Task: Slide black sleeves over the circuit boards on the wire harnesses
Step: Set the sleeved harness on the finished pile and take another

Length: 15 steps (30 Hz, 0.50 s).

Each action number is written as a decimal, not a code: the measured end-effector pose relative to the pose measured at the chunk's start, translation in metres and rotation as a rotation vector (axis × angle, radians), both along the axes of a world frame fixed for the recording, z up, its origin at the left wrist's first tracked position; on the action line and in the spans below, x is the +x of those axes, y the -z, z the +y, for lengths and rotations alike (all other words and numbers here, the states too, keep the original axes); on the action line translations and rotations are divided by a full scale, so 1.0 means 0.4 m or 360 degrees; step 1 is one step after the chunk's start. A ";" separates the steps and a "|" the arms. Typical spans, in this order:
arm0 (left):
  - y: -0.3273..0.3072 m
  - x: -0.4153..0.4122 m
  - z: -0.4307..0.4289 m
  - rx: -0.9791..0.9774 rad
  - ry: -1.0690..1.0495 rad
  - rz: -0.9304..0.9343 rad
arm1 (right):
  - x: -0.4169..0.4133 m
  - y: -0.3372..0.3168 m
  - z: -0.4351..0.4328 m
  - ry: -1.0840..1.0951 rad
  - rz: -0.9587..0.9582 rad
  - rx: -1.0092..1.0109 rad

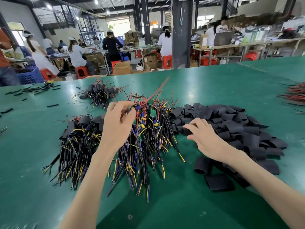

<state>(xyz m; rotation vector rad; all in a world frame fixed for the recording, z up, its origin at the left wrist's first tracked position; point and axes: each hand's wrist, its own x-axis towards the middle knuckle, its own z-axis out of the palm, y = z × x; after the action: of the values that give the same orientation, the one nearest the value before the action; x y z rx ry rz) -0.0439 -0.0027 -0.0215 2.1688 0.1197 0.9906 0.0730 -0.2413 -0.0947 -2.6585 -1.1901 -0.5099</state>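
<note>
My left hand point(118, 119) pinches a small circuit board point(132, 107) with a blue part, lifted just above the middle pile of bare wire harnesses point(148, 134); its red wires blur upward. My right hand point(204, 136) reaches into the left edge of the heap of flat black sleeves point(239, 129), fingers curled on one black sleeve point(187, 131). To the left lies a pile of sleeved harnesses point(79, 134), and a second sleeved bundle point(100, 94) lies farther back.
The green table point(214, 83) stretches wide. Short black tube pieces point(41, 89) are scattered at the far left. A bunch of red and black wires point(295, 95) lies at the right edge. People work at benches beyond the table.
</note>
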 end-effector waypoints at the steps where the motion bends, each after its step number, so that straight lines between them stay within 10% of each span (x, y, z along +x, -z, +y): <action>1: -0.008 -0.005 -0.007 0.0026 0.0020 -0.0053 | -0.004 -0.008 0.002 -0.0023 0.0014 0.0095; 8: -0.076 -0.056 0.012 0.0478 -0.0133 -0.0513 | -0.010 -0.015 0.006 -0.0034 -0.0025 0.0330; 15: 0.012 0.007 0.029 0.0708 -0.0069 0.0353 | -0.020 -0.022 0.001 -0.0149 -0.0208 0.0310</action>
<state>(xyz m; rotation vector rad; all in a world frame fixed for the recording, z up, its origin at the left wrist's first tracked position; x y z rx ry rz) -0.0412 0.0089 -0.0265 2.6920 0.0542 0.8562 0.0652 -0.2410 -0.0860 -2.4262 -1.2247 -0.7519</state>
